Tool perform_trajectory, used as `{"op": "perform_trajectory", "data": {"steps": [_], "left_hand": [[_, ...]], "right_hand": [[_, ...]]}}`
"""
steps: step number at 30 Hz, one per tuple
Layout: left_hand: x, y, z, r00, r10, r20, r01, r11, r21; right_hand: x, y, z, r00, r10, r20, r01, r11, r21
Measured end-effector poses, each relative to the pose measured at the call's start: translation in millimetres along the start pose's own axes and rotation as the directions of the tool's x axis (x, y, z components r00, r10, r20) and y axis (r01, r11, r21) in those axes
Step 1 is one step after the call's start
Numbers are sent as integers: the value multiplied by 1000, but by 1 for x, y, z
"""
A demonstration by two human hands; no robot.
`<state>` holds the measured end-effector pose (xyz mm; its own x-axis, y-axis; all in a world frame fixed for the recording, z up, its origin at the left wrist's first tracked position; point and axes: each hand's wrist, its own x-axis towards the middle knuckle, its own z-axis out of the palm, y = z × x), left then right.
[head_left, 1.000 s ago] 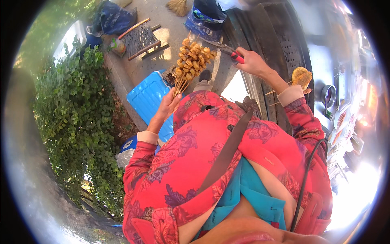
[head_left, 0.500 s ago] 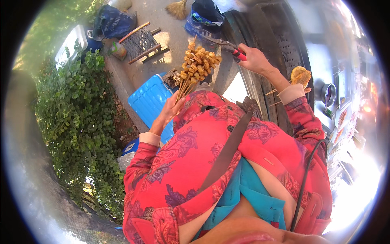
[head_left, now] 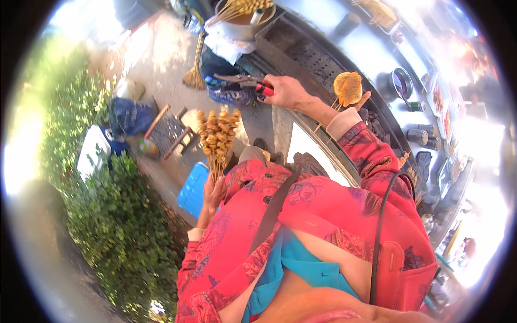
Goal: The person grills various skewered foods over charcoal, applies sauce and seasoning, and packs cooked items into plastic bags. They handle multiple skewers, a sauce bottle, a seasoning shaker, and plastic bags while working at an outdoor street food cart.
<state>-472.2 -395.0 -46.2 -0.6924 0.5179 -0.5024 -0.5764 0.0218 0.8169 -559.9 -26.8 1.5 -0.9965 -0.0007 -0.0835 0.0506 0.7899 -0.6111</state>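
My left hand [head_left: 214, 192] is closed round the thin wooden sticks of a bunch of skewers. Browned, curled pieces of food crowd the upper ends of these skewers [head_left: 218, 134], which point away from me. Farther off and to the right, my right hand [head_left: 285, 91] grips a pair of shears [head_left: 242, 81] with red-and-black handles. Their metal blades point left, slightly apart, above a dark blue bag [head_left: 223, 91]. The shears and the skewers do not touch.
A long metal grill [head_left: 318, 59] runs along my right, with a flat golden skewered piece [head_left: 348, 88] over its edge. Beyond the bag, a pot [head_left: 245, 19] holds more skewers. A blue box [head_left: 193, 189], stool [head_left: 169, 132], broom [head_left: 194, 78] and leafy bushes [head_left: 124, 226] lie leftward.
The view has shifted, bringing the pot and more of the grill into sight. The bunch of skewers has swung from leaning right to nearly upright. Both hands keep their holds.
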Motion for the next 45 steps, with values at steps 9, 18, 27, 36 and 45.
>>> {"op": "perform_trajectory", "data": {"steps": [9, 18, 27, 36, 45], "left_hand": [[76, 126, 19, 976, 120, 180, -17, 871, -491], [201, 190, -76, 972, -5, 237, 2, 1000, 15], [252, 246, -103, 996, 81, 27, -77, 988, -130], [262, 275, -124, 931, 362, -48, -365, 928, -82], [273, 371, -85, 676, 717, -170, -725, 689, 22]], "right_hand": [[68, 112, -127, 725, 605, -328, -651, 758, -42], [190, 198, -128, 495, 641, -587, -804, 595, -28], [432, 34, -353, 307, 19, -951, -33, 999, 9], [452, 41, -377, 413, -76, -907, -129, 982, -141], [382, -85, -335, 224, -519, -825, 107, 854, -508]]}}
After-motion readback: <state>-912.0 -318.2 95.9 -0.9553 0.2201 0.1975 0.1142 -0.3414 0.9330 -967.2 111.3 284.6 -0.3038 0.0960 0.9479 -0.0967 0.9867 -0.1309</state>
